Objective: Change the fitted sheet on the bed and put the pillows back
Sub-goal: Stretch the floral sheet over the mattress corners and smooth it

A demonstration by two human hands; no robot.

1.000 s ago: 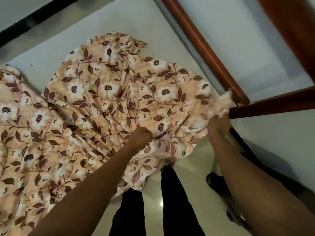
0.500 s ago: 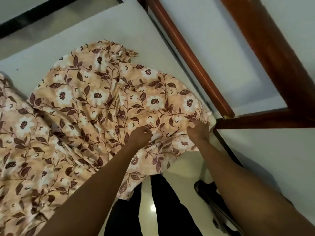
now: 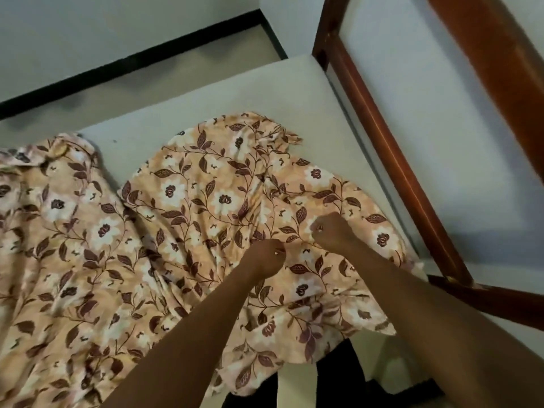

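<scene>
A peach fitted sheet (image 3: 206, 201) with white flowers and brown leaves lies crumpled over the near part of the bare white mattress (image 3: 250, 92). One edge hangs off the mattress in front of my legs. My left hand (image 3: 266, 257) grips a fold of the sheet near the middle. My right hand (image 3: 331, 231) is curled into a fist on the cloth just to the right, gripping it as well. Both hands sit close together. No pillows are in view.
A dark red wooden bed frame (image 3: 391, 148) runs along the mattress's right side and meets a rail (image 3: 500, 301) at the near right corner. White wall lies beyond it. Tiled floor (image 3: 164, 75) with a black skirting strip (image 3: 132, 63) shows behind the mattress.
My right hand left the sheet's corner by the bed frame, came left and now grips the cloth beside my left hand. The view has tilted, so more mattress and floor show.
</scene>
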